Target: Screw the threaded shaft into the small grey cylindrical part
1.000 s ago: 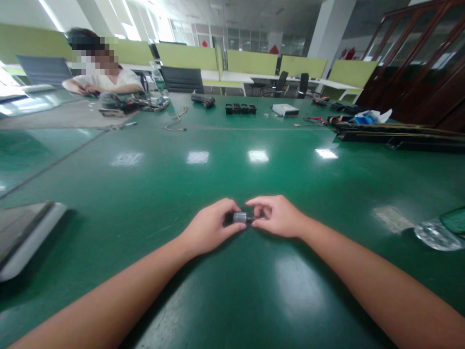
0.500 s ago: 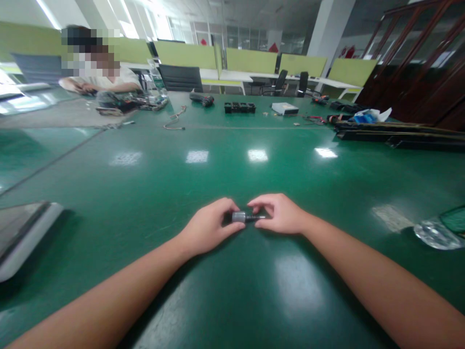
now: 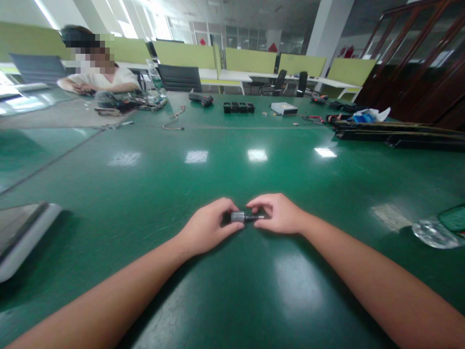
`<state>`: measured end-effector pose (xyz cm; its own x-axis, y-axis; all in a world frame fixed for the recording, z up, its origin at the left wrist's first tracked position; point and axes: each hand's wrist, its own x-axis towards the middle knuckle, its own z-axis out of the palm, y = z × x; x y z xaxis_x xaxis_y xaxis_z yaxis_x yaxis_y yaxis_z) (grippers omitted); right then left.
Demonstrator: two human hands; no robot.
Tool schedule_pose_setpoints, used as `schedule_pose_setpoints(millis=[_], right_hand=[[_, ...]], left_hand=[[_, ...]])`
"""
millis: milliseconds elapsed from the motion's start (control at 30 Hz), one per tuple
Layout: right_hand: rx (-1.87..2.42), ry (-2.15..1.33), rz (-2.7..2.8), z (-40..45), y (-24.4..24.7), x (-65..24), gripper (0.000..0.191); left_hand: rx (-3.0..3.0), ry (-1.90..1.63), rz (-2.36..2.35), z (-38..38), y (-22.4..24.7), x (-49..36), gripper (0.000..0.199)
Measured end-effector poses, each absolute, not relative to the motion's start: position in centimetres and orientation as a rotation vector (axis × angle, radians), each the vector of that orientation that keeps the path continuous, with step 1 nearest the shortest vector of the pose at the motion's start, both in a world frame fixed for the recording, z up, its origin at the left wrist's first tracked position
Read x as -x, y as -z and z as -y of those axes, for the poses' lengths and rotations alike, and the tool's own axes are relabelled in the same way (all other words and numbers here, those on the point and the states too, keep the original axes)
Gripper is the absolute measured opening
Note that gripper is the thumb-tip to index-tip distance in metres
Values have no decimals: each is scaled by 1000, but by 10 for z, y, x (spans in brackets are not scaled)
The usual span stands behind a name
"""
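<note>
A small dark cylindrical part (image 3: pixel 238 216) has a grey, wider body, a black ribbed neck and a thin metal tip pointing right. It lies level, low over the green table (image 3: pixel 232 291). My left hand (image 3: pixel 206 225) pinches the grey body at its left end between thumb and fingers. Around the thin tip, my right hand (image 3: pixel 279 214) curves with thumb and fingertips apart. Its thumb is beside the tip; whether they touch, I cannot tell.
A grey-edged flat object (image 3: pixel 32 237) sits at left, a clear bottle (image 3: pixel 436 234) lies at right. Farther back are a black slotted block (image 3: pixel 239 107), a white box (image 3: pixel 284 108), a cable (image 3: pixel 174 121) and long black bars (image 3: pixel 399 135). Another person (image 3: pixel 105 80) sits far left.
Both hands and the cylindrical part hold nearly the same pose. The whole view has shifted very slightly.
</note>
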<state>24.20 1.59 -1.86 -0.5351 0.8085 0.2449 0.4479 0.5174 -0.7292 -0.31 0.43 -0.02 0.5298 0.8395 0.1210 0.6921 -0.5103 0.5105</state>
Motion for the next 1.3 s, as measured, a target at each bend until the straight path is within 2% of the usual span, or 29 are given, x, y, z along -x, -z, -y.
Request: schedule_pose_setpoints(millis=[467,833,1300], right_hand=[[970,-774,2226,-16,18,-241,32],[986,-603,2307,-11,15,-227,10],[993,-600,2331,-12,14,-228,6]], left_hand=[[-2377,-502,-1254,-4,0,3,27],[-2362,-521,-1259,-3,1,3,27],[-2364,-508,-1287,-3,1,1,28]])
